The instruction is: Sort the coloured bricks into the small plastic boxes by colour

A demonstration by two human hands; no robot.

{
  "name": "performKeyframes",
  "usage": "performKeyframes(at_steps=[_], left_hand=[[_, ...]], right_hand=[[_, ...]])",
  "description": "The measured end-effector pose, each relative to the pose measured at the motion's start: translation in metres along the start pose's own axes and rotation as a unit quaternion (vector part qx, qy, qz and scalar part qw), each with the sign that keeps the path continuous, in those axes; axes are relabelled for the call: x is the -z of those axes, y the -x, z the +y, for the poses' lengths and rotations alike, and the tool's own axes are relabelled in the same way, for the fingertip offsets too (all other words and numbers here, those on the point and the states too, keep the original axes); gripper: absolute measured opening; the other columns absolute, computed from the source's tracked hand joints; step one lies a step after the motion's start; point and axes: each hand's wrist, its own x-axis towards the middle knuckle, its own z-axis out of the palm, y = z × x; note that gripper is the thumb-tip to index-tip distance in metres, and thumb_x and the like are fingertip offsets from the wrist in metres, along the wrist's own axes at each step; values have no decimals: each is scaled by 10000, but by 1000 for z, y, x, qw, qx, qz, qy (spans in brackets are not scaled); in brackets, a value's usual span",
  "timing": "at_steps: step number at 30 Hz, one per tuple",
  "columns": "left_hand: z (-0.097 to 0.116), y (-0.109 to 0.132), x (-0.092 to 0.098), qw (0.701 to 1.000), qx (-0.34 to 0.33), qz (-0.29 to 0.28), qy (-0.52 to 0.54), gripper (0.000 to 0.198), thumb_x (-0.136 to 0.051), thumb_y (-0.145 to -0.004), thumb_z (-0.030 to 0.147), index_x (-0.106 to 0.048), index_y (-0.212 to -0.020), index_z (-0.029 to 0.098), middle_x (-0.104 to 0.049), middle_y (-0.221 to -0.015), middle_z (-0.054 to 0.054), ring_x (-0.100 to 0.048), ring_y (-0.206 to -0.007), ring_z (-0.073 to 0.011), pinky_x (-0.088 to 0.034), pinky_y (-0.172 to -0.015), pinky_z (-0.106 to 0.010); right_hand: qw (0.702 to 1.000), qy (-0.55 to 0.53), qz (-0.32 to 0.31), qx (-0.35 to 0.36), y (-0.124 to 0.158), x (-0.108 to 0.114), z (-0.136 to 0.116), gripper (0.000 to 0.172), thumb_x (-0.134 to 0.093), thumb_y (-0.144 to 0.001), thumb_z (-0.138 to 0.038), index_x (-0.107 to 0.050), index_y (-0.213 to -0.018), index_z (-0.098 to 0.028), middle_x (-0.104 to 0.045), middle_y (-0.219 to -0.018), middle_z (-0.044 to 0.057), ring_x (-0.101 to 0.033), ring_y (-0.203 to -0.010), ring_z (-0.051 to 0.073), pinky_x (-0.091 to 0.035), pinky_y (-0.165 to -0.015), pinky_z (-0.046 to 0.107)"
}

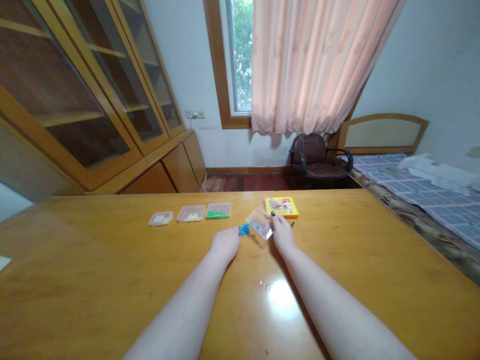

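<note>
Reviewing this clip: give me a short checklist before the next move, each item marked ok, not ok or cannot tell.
Right hand on the clear plastic tray: ok, at its corner.
Tray level: not ok, tilted.
Blue pieces together on the table: ok, beside the left hand.
Left hand empty: cannot tell, fingers hidden.
Green pieces inside their clear tray: ok.
Dark speck by the right hand: cannot tell what it is.

Two bare forearms, left forearm (pixel 180 310) and right forearm (pixel 337 310), both long, slim, smooth, wide at bottom of view and narrow toward wrist. Wrists thin, also bare. Left hand (pixel 225 244) rounded and compact in outline. Right hand (pixel 283 232) more narrow, with small fingers. Dark speck (pixel 273 213) at right fingertips (pixel 275 220), too small to tell.
</note>
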Motion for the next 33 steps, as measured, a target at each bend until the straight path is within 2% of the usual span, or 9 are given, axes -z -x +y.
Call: performKeyframes(at_steps=[5,8,12,14,16,19,21,25,33], left_hand=[[-8,-4,1,1000,17,12,21,248,-334,-841,243,-560,-901,161,-645,-894,-114,-619,-806,-223,-453,-692,-320],[-10,-4,3,993,5,97,68,242,-325,-857,263,-549,-849,172,-632,-822,-85,-603,-759,-200,-438,-672,-303],[-8,-5,3,953,-72,232,181,213,-340,-864,243,-544,-866,179,-596,-824,-53,-562,-810,-168,-424,-728,-276],[-7,-7,0,931,-113,256,234,214,-366,-864,244,-531,-984,183,-587,-893,-51,-548,-859,-159,-421,-776,-277],[-9,-10,-4,918,-124,265,269,257,-380,-864,249,-499,-1083,187,-575,-954,-55,-541,-889,-156,-421,-803,-280],[-13,-13,-8,922,-113,256,267,218,-396,-856,248,-544,-1004,187,-581,-940,-50,-539,-888,-161,-422,-798,-281],[-14,-15,-9,938,-129,223,234,166,-437,-835,246,-581,-901,195,-592,-898,-37,-540,-870,-163,-419,-780,-274],[-11,-16,-13,960,-156,149,178,138,-511,-803,272,-615,-871,214,-598,-882,-30,-548,-849,-158,-411,-759,-259],[-12,-21,-20,966,-134,128,179,139,-526,-798,264,-600,-904,212,-605,-910,-35,-551,-846,-158,-402,-735,-248]], right_hand=[[1000,4,0,-5,-1,1,2,303,-473,-731,-444,-610,-730,-174,-575,-534,-14,-508,-546,157,-370,-569,264],[1000,18,-18,14,0,0,4,289,-464,-743,-435,-586,-661,-186,-577,-542,-8,-514,-556,158,-376,-578,264],[994,58,-73,50,1,-2,8,269,-486,-736,-422,-591,-651,-189,-592,-567,0,-526,-582,168,-382,-587,267],[995,52,-70,45,1,-3,9,275,-481,-738,-427,-600,-679,-186,-591,-561,-1,-526,-573,168,-385,-586,269],[999,25,-37,25,-1,-2,9,291,-470,-739,-438,-603,-710,-181,-583,-541,-6,-521,-549,163,-386,-576,269],[999,-23,30,-12,-6,0,7,323,-466,-728,-467,-596,-717,-171,-580,-522,-2,-519,-526,156,-385,-563,266],[998,-37,54,-25,-7,1,5,334,-472,-719,-479,-591,-699,-167,-588,-525,4,-525,-529,153,-384,-571,264],[998,-23,45,-22,-5,1,1,329,-479,-720,-463,-610,-719,-162,-601,-534,5,-531,-548,156,-382,-587,265],[999,-28,42,-19,-2,0,-2,298,-488,-713,-421,-626,-759,-161,-611,-544,3,-556,-624,183,-390,-634,279]])
